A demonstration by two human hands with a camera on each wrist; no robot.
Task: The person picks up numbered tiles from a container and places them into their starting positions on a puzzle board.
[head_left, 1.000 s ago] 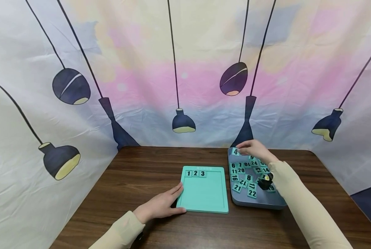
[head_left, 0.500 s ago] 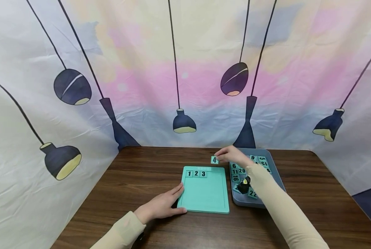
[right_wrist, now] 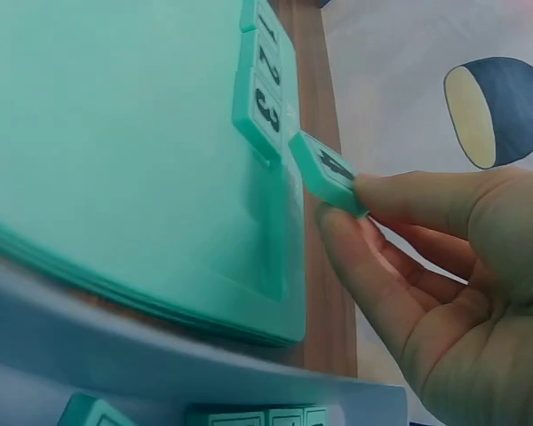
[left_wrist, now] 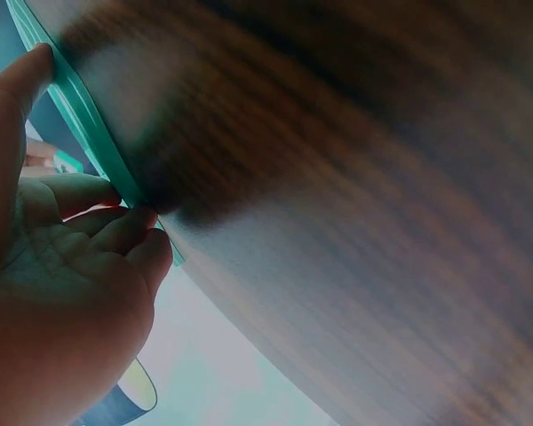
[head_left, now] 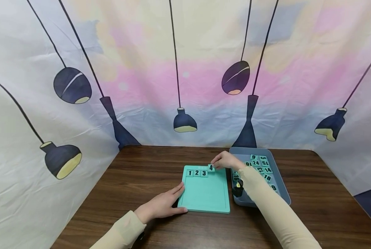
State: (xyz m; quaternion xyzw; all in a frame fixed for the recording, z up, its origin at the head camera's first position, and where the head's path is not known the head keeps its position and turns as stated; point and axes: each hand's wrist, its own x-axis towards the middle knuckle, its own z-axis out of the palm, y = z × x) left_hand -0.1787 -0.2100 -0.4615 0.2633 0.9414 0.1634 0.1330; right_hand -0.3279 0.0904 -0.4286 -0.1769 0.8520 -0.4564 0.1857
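Note:
A flat teal puzzle board (head_left: 204, 193) lies on the table, with tiles 1 (head_left: 189, 173), 2 (head_left: 196, 173) and 3 (head_left: 203, 173) side by side in its top left corner. My right hand (head_left: 227, 161) pinches the number 4 tile (head_left: 211, 167) between thumb and fingertip. In the right wrist view, that tile (right_wrist: 326, 173) is tilted above the board's far rim, just past the 3 and apart from it. My left hand (head_left: 162, 204) rests against the board's left edge, thumb and fingers spread; the left wrist view shows its fingertips touching the rim (left_wrist: 98, 133).
Right of the board stands a blue-grey tray (head_left: 283, 188) holding several loose number tiles, such as 24 (head_left: 255, 163) and 18 (head_left: 267, 177). My right forearm crosses over it and hides part. Behind the wooden table (head_left: 151, 166) hangs a cloth printed with lamps (head_left: 184, 122).
My right hand has carried the 4 tile left from the tray's far corner, past the table behind the board, to the board's top rim beside the 3. The left hand has stayed put.

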